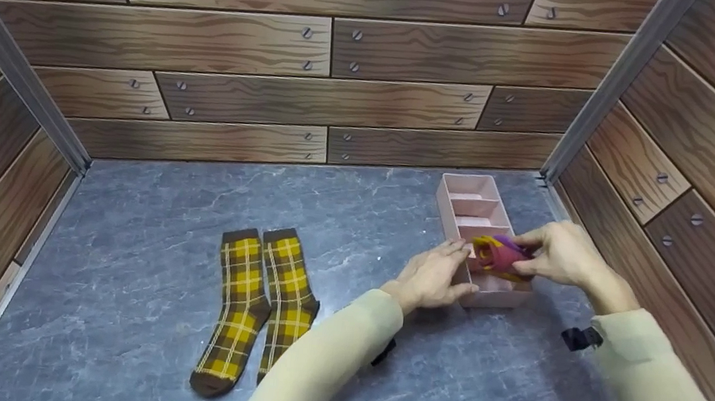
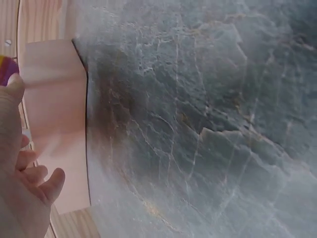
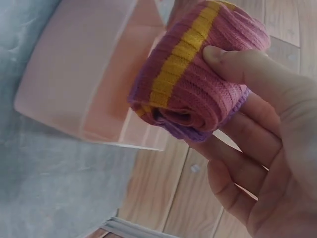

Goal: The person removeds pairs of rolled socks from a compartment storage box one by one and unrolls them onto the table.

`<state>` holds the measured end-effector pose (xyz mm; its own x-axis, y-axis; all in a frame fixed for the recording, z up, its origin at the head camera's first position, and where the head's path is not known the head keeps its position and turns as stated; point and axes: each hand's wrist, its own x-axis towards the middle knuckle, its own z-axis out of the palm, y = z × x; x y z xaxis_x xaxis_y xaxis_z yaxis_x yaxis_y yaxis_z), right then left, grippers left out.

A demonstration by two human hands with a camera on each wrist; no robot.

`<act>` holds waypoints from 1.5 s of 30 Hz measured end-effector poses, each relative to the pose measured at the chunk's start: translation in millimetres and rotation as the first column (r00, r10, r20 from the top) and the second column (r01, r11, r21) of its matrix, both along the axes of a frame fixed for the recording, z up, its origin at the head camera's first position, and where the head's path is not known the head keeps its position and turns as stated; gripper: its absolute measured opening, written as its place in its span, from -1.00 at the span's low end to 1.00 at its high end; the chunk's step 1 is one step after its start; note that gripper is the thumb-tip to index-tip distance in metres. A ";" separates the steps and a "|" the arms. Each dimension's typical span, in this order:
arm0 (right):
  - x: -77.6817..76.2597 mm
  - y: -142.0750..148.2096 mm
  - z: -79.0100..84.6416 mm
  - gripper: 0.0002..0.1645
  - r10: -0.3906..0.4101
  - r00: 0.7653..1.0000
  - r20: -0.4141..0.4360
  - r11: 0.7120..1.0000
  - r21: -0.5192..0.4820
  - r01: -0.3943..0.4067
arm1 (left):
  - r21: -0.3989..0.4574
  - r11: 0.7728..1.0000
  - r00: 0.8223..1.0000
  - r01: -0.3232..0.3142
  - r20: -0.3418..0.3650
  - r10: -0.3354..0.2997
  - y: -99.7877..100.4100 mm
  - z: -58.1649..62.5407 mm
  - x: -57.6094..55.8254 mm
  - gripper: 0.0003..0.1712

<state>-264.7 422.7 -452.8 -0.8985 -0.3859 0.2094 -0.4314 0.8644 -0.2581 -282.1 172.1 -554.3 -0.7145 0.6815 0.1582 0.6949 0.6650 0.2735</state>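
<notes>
My right hand (image 1: 561,255) pinches a rolled-up ribbed sock (image 3: 193,74), pink with a yellow stripe and purple edges, between thumb and fingers. The roll hangs over the front part of a pale pink divided box (image 1: 500,300). My left hand (image 1: 433,275) is at the box's left side, fingers extended toward its rim and thumb near the front corner; whether it touches the wall is unclear. The left wrist view shows those fingers (image 2: 52,186) loosely bent before the box wall (image 2: 59,124). A pair of yellow-and-brown plaid socks (image 1: 236,307) lies flat, left of my left arm.
The box's far compartments (image 1: 473,187) are parted by thin dividers. Wood-patterned panels (image 1: 248,43) wall the back and both sides, with metal strips (image 1: 578,124) at the corners. A blue-grey marbled surface (image 1: 126,256) lies beneath everything.
</notes>
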 end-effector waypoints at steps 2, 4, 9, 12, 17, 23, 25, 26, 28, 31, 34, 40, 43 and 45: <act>-0.3 -6.8 6.0 -0.55 0.002 1.000 -0.028 1.000 -0.003 -0.002 | 0.034 0.999 1.000 -0.015 -0.002 0.016 -4.4 1.3 0.5 -0.12; -0.6 -14.7 9.8 -0.56 0.013 0.999 -0.045 1.000 -0.003 -0.014 | 0.059 0.998 1.000 -0.024 0.008 0.023 -9.9 2.3 0.9 -0.18; 0.0 -38.0 9.4 -0.58 0.081 0.995 -0.050 0.996 -0.023 -0.082 | 0.156 0.987 0.996 -0.027 0.085 0.013 -28.5 3.9 2.1 -0.31; 0.6 -54.1 4.6 -0.59 0.114 0.993 -0.029 0.993 -0.021 -0.114 | 0.249 0.967 0.987 -0.047 0.158 0.007 -42.4 3.8 3.5 -0.34; 0.7 -80.8 -3.9 -0.70 0.152 0.988 0.002 0.988 -0.017 -0.152 | 0.373 0.921 0.965 -0.110 0.260 0.010 -67.6 3.6 6.9 -0.25; -1.9 -113.1 -14.8 -0.68 0.238 0.971 -0.020 0.971 0.006 -0.238 | 0.436 0.881 0.971 -0.182 0.223 0.090 -103.8 6.0 15.0 -0.05; -3.9 -124.2 -21.3 -0.65 0.267 0.964 -0.007 0.964 0.027 -0.266 | 0.418 0.892 0.981 -0.172 0.150 0.119 -116.1 5.6 19.6 -0.07; -4.5 -130.0 -24.7 -0.66 0.277 0.961 0.005 0.960 0.034 -0.277 | 0.408 0.900 0.987 -0.157 0.106 0.124 -122.0 4.7 21.9 -0.10; -5.9 -141.8 -32.0 -0.69 0.300 0.954 0.024 0.952 0.053 -0.301 | 0.369 0.921 0.992 -0.122 0.011 0.127 -133.6 2.4 26.8 -0.21; -7.5 -160.5 -42.1 -0.74 0.329 0.943 0.039 0.940 0.080 -0.332 | 0.307 0.949 0.987 -0.071 -0.113 0.110 -148.8 -1.3 32.1 -0.33; -8.7 -179.4 -51.6 -0.76 0.347 0.937 0.046 0.932 0.095 -0.350 | 0.256 0.965 0.978 -0.060 -0.180 0.108 -161.2 -5.1 34.6 -0.39; -8.2 -202.0 -74.5 -0.70 0.359 0.930 0.081 0.929 0.070 -0.364 | 0.165 0.977 0.980 -0.133 -0.125 0.154 -175.4 -13.5 37.5 -0.49; -7.8 -202.5 -84.1 -0.65 0.346 0.935 0.081 0.936 0.041 -0.350 | 0.127 0.981 0.985 -0.147 -0.068 0.156 -177.5 -16.6 38.4 -0.54; -9.0 -201.6 -88.2 -0.59 0.338 0.938 0.071 0.941 -0.006 -0.339 | 0.127 0.980 0.986 -0.153 -0.054 0.161 -179.1 -17.1 38.4 -0.57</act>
